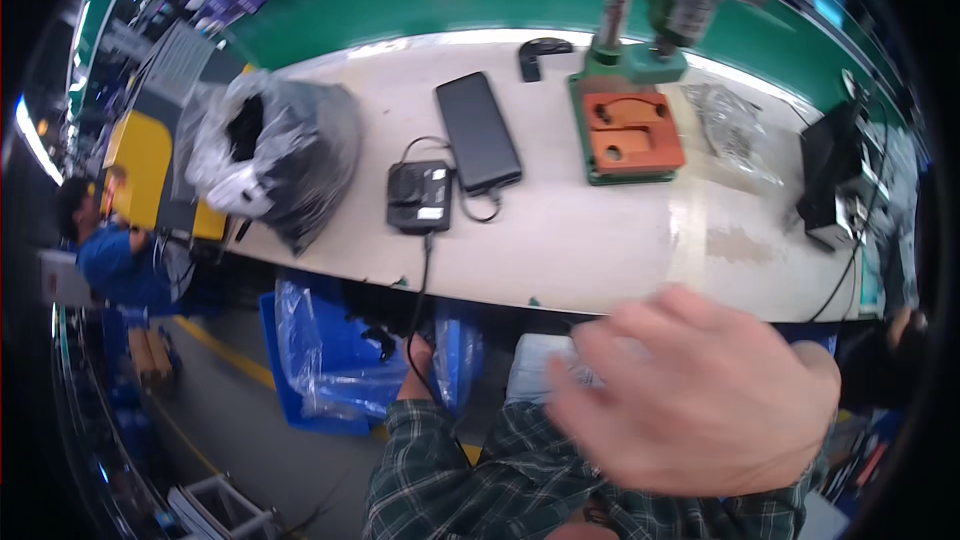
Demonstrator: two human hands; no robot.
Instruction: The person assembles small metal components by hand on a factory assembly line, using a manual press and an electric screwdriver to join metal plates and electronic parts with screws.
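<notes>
My right hand (700, 395) is raised large in front of my lap, fingers bent and smeared by motion. Whether it holds anything does not show. Behind its fingertips lies a pale plastic bag (538, 365) with something inside that I cannot make out. My left hand (418, 352) reaches down to a blue bin (285, 385) lined with clear plastic, below the bench's front edge. Black parts (378, 340) are beside that hand; its fingers are mostly hidden. A black cable passes in front of the left hand.
On the bench stand a green press (605, 60) with an orange fixture (645, 155), a black power bank (478, 130) cabled to a small black device (420, 197), and a curved black part (540, 55). A stuffed plastic bag (300, 140) sits left, a clear bag (735, 130) right. A person (125, 255) is far left.
</notes>
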